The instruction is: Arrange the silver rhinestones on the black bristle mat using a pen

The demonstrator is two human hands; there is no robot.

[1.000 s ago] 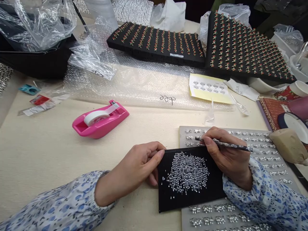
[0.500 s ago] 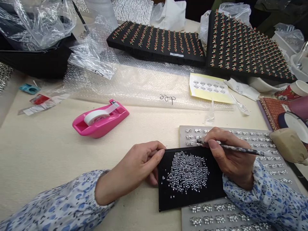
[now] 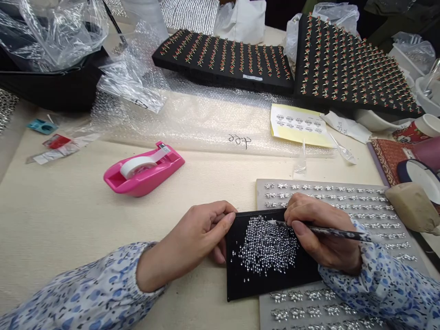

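A small black tray (image 3: pixel 240 279) holds a heap of tiny silver rhinestones (image 3: pixel 268 245). My left hand (image 3: pixel 195 238) grips the tray's left edge, fingers curled. A thin pencil-like pick-up tool (image 3: pixel 330 231) lies pinched in my right hand (image 3: pixel 319 233), its tip resting at the top of the rhinestone heap. Under the tray lies a grey board (image 3: pixel 343 201) with rows of small silver star-shaped pieces.
A pink tape dispenser (image 3: pixel 144 169) sits to the left. Bubble wrap (image 3: pixel 192 119), a yellow label sheet (image 3: pixel 297 126) and two black trays of red-and-gold pieces (image 3: pixel 227 59) lie further back. A beige lump (image 3: pixel 410 206) and cups stand at the right.
My right hand has moved the tool's tip down and left, from the grey board's upper rows onto the rhinestone heap. The left hand has stayed still.
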